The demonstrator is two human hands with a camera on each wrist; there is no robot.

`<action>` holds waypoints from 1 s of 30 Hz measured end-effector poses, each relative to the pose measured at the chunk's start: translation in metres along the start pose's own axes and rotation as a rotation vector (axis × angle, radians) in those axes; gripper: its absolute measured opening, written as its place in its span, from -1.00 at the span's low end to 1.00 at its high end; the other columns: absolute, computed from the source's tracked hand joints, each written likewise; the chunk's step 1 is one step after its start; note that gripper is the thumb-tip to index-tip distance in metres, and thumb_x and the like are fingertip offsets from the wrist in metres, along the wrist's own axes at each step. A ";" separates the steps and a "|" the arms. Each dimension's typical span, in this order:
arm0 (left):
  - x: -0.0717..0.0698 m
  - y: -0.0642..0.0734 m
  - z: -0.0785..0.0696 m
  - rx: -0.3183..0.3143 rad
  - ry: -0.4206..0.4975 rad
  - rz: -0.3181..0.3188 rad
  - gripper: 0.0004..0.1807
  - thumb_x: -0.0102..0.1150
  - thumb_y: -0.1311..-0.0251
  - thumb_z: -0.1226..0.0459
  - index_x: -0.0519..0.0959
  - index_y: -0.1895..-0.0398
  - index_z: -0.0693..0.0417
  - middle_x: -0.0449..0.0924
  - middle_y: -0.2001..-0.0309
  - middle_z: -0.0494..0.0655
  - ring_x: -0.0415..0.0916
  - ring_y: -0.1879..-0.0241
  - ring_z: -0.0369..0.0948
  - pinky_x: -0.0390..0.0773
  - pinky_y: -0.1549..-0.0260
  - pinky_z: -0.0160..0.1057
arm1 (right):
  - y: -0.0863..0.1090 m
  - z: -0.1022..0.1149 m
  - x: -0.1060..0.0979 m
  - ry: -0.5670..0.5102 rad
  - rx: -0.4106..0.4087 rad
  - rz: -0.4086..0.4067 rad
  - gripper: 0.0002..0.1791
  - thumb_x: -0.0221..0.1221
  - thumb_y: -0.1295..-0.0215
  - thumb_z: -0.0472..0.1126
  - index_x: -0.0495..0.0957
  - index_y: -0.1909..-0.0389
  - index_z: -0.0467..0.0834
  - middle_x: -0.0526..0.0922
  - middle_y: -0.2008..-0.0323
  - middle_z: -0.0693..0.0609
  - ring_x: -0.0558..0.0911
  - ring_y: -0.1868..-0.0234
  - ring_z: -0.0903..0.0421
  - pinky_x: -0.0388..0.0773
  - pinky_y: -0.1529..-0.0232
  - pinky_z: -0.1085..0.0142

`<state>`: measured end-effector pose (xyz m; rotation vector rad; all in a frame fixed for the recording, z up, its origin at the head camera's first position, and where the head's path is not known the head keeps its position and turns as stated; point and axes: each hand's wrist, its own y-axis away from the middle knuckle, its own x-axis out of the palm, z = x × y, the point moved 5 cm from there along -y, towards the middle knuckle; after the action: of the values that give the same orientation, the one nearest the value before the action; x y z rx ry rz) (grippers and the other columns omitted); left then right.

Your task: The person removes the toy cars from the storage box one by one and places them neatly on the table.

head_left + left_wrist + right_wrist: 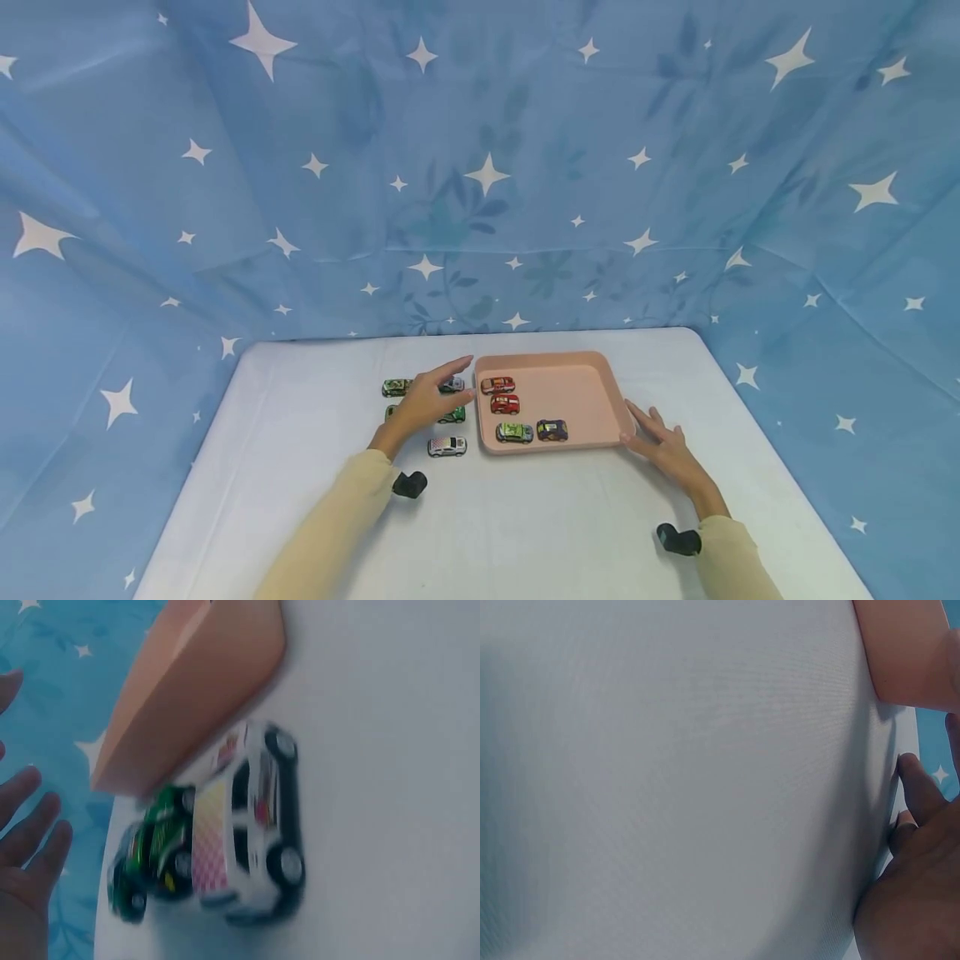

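Nearest, at lower right of the frame, your right grip (663, 452) is released, fingers loosely extended at the lower right corner of the peach tray (577, 387); firm contact is hard to tell. Left of centre, the white car (447, 447) sits on the counter (555, 525), below your left grip (423, 406), also released, thumb near the tray's left rim. Mid-frame, the tray holds four toy cars (514, 432); green cars (453, 415) lie partly behind your left grip. You seem to be bracketing the tray; the next move calls for even contact on both sides.
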<state>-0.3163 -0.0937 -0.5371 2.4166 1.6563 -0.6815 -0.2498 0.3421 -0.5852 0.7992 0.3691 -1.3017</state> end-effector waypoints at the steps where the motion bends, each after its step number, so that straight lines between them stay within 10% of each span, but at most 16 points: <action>1: 0.005 -0.002 -0.002 -0.001 0.008 0.009 -0.26 0.38 -0.45 0.06 0.38 -0.64 -0.08 0.41 -0.54 0.00 0.36 -0.50 0.12 0.36 -0.45 0.13 | 0.000 -0.001 0.000 0.000 -0.001 -0.004 -0.02 0.20 -0.49 0.26 0.03 -0.75 0.00 -0.27 -0.67 -0.42 -0.51 -0.58 -0.57 -0.50 -0.33 -0.65; 21: 0.087 -0.036 -0.029 0.098 0.011 0.185 -0.18 0.36 -0.46 0.06 0.28 -0.69 -0.02 0.44 -0.51 0.06 0.59 -0.24 0.15 0.59 -0.23 0.02 | 0.001 -0.006 0.003 -0.026 -0.004 -0.009 -0.02 0.24 -0.48 0.24 0.06 -0.75 -0.01 -0.25 -0.68 -0.40 -0.52 -0.59 -0.54 -0.52 -0.33 -0.64; 25: 0.103 -0.040 -0.032 0.131 -0.035 0.221 -0.16 0.35 -0.46 0.00 0.26 -0.71 -0.07 0.67 0.21 0.10 0.56 0.21 0.01 0.54 0.06 -0.15 | 0.001 -0.005 0.003 -0.019 -0.008 -0.012 -0.03 0.24 -0.48 0.24 0.07 -0.75 0.00 -0.25 -0.68 -0.40 -0.53 -0.57 -0.57 -0.50 -0.30 -0.67; 28: 0.113 -0.042 -0.035 0.119 -0.041 0.234 -0.16 0.36 -0.47 -0.01 0.26 -0.70 -0.07 0.65 0.33 0.03 0.61 0.05 -0.08 0.53 -0.06 -0.18 | 0.000 -0.004 0.003 -0.013 -0.012 -0.015 -0.03 0.23 -0.48 0.24 0.06 -0.75 0.00 -0.25 -0.68 -0.40 -0.52 -0.57 -0.59 -0.49 -0.29 -0.68; 30: 0.119 -0.044 -0.036 0.111 -0.053 0.238 -0.16 0.38 -0.45 -0.02 0.28 -0.70 -0.08 0.75 -0.03 -0.02 0.53 -0.31 -0.15 0.47 -0.29 -0.18 | -0.002 -0.003 0.002 -0.011 -0.015 -0.015 -0.03 0.22 -0.48 0.24 0.06 -0.75 -0.01 -0.25 -0.68 -0.40 -0.50 -0.58 -0.58 -0.49 -0.31 -0.67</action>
<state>-0.3109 0.0372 -0.5506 2.5901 1.3144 -0.8093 -0.2503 0.3426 -0.5888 0.7778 0.3756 -1.3152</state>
